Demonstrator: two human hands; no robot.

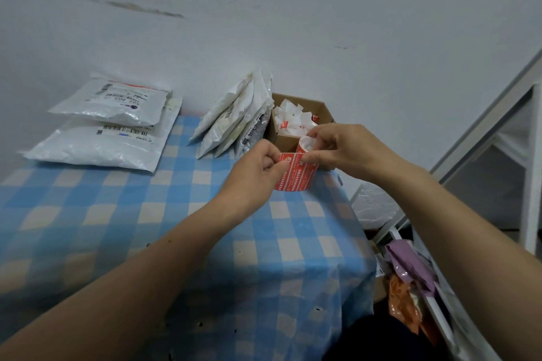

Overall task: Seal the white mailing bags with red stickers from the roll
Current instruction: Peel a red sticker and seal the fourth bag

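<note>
Two white mailing bags (pixel 102 126) lie stacked at the table's (pixel 117 214) far left corner. More bags (pixel 234 123) lean on a cardboard box (pixel 324 110) holding white paper scraps (pixel 290 119). Near the far right edge we note the sticker roll (pixel 296 177) upright, core upward. The right hand (pixel 337 146) grips its top and the left hand (pixel 255 168) pinches its loose end.

Left hand (pixel 255 172) pinching, right hand (pixel 341 146) gripping, close together
</note>
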